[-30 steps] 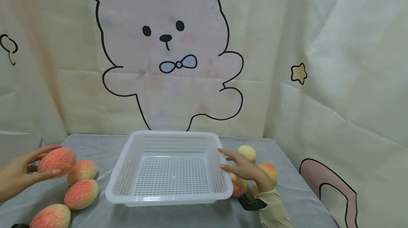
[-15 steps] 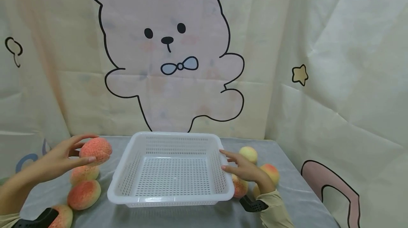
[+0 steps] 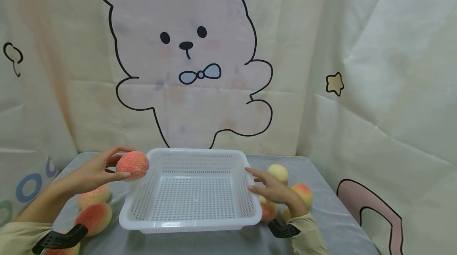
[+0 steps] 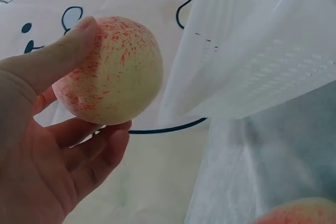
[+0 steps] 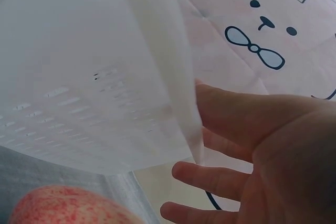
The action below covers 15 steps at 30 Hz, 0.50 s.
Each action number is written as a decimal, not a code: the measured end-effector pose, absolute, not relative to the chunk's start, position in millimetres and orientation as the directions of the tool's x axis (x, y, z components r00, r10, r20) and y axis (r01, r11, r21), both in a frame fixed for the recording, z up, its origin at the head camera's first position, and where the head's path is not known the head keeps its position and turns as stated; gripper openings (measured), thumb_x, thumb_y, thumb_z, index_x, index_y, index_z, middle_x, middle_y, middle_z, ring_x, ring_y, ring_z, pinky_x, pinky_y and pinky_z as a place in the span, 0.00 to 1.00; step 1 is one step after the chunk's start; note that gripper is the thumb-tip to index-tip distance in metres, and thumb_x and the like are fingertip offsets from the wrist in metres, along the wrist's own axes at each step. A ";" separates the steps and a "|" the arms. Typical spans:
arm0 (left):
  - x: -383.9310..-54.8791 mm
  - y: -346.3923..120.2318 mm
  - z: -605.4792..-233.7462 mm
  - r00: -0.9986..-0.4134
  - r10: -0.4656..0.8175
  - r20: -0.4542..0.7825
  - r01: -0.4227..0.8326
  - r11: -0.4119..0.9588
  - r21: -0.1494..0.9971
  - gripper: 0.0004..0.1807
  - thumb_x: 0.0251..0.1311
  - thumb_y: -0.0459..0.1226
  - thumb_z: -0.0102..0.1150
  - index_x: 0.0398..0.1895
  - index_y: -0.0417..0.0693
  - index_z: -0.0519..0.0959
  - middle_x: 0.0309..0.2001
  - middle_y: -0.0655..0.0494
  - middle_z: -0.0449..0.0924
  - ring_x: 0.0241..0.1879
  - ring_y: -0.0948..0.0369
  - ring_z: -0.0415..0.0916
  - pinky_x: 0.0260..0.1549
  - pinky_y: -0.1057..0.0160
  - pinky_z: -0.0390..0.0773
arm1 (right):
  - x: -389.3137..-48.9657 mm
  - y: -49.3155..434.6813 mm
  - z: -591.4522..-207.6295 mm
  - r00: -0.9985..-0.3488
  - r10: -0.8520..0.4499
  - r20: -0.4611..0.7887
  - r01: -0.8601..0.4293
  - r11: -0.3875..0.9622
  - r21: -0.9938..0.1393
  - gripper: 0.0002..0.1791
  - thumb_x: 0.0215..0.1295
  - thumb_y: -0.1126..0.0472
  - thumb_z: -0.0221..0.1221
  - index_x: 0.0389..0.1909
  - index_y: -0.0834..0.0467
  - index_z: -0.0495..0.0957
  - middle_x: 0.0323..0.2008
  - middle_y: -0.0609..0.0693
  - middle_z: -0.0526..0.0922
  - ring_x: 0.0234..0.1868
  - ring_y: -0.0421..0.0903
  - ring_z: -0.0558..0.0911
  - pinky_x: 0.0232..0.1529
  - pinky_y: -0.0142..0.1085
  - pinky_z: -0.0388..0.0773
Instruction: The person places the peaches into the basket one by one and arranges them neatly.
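Observation:
My left hand (image 3: 93, 169) holds a red-and-yellow peach (image 3: 133, 165) between thumb and fingers, raised at the left rim of a white perforated plastic basket (image 3: 189, 224). In the left wrist view, the peach (image 4: 118, 77) shows a pale yellow side with red speckles, and the basket's wall (image 4: 231, 72) is just right of it. My right hand (image 3: 273, 187) rests on the basket's right rim with fairly straight fingers. From the right wrist, the thumb and one fingertip reach the rim (image 5: 181, 77), their tips partly hidden. No fruit shows inside the basket.
On the grey-covered table (image 3: 185, 245), several peaches lie left of the basket, one being a red peach (image 3: 93, 218) partly behind my left wrist. Right of it are several more, including a yellow peach (image 3: 278, 173). A curtain with a cartoon bear (image 3: 192, 100) hangs behind.
My left hand has carried the peach rightward from the left pile to the basket's left rim. The right hand and the basket have stayed in place.

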State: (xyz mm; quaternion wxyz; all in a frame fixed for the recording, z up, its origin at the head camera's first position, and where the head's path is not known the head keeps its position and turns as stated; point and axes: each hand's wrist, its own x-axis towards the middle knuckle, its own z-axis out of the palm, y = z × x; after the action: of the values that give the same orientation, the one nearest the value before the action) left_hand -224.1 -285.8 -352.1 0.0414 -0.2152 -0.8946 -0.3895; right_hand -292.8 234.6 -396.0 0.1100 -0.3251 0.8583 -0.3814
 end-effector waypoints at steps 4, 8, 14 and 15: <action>-231.0 -274.5 -354.6 -0.898 0.369 0.241 0.420 0.553 0.719 0.34 0.62 0.39 0.69 0.68 0.45 0.64 0.58 0.41 0.81 0.49 0.80 0.76 0.42 0.68 0.83 | -292.9 233.9 -397.2 -0.759 -0.648 0.065 -0.482 0.491 -0.725 0.37 0.74 0.55 0.58 0.76 0.68 0.57 0.72 0.70 0.67 0.66 0.76 0.70 0.62 0.69 0.70; -239.9 -264.1 -356.9 -0.896 0.393 0.207 0.403 0.523 0.751 0.36 0.60 0.40 0.70 0.68 0.42 0.64 0.59 0.39 0.80 0.49 0.76 0.77 0.41 0.67 0.83 | -292.9 234.9 -397.9 -0.755 -0.653 0.061 -0.481 0.488 -0.728 0.38 0.74 0.54 0.58 0.76 0.68 0.57 0.71 0.69 0.68 0.66 0.75 0.70 0.61 0.68 0.71; -254.5 -250.5 -358.6 -0.895 0.415 0.165 0.381 0.515 0.768 0.35 0.60 0.41 0.71 0.67 0.42 0.65 0.57 0.39 0.81 0.53 0.54 0.81 0.42 0.58 0.84 | -293.5 236.7 -399.4 -0.767 -0.640 0.049 -0.466 0.502 -0.729 0.38 0.74 0.54 0.58 0.76 0.67 0.57 0.71 0.69 0.68 0.66 0.75 0.70 0.61 0.66 0.72; -256.6 -248.5 -358.3 -0.896 0.415 0.157 0.377 0.525 0.763 0.35 0.60 0.41 0.70 0.66 0.42 0.65 0.56 0.40 0.82 0.53 0.51 0.81 0.42 0.55 0.84 | -293.8 236.8 -399.4 -0.765 -0.642 0.050 -0.468 0.502 -0.727 0.38 0.74 0.54 0.58 0.76 0.67 0.57 0.71 0.69 0.68 0.66 0.74 0.70 0.61 0.66 0.73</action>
State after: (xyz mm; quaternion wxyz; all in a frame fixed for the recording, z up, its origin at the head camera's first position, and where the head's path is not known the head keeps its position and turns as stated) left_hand -256.6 -248.5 -358.3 -0.0222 -0.2267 -0.8729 -0.4314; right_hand -293.8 236.8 -399.4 0.1137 -0.3231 0.8590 -0.3805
